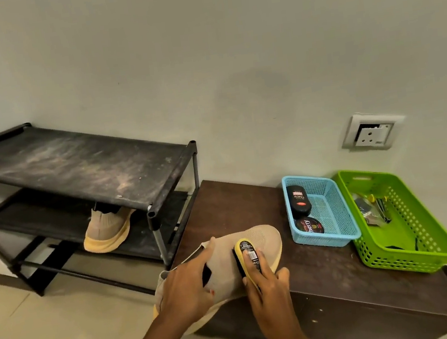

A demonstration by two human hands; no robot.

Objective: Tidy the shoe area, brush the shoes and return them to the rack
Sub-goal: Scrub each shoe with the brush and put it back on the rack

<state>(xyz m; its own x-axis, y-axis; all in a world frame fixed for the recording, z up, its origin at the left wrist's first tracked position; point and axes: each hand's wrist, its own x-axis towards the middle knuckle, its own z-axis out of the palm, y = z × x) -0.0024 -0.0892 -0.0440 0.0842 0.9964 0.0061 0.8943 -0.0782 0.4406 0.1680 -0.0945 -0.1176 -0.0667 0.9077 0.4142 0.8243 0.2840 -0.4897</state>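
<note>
Two grips: both ours, both busy, nothing loose.
Left grip: clamped on the heel end of the shoe, forefinger laid forward along the collar, pinning it down.
Right grip: wrapped round the brush, just right of the left one, bristles down on the upper.
Brush: yellow plastic back with a barcode label and black bristles. Its length runs roughly along the shoe.
Shoe: soft-looking beige knit mesh with a pale yellow rubbery sole. The heel is by us, hanging off the worktop's near-left edge, and the toe points away and right.
What matters next: the toe lies ahead of the brush, so we reckon strokes go forward along that axis while the left braces.
Worktop: dark brown, wood-look, a bit scuffed.
Blue basket: plastic lattice holding a round polish tin and a black bottle.
Green basket: same lattice style, touching the blue one. The bits inside are too small to tell.
Second shoe: matching knit, on the rack's middle shelf, toe toward us.
Rack: black tube frame with fabric shelves, top one dusty. It's off to the left, so the left grip is nearer for the return.
</note>
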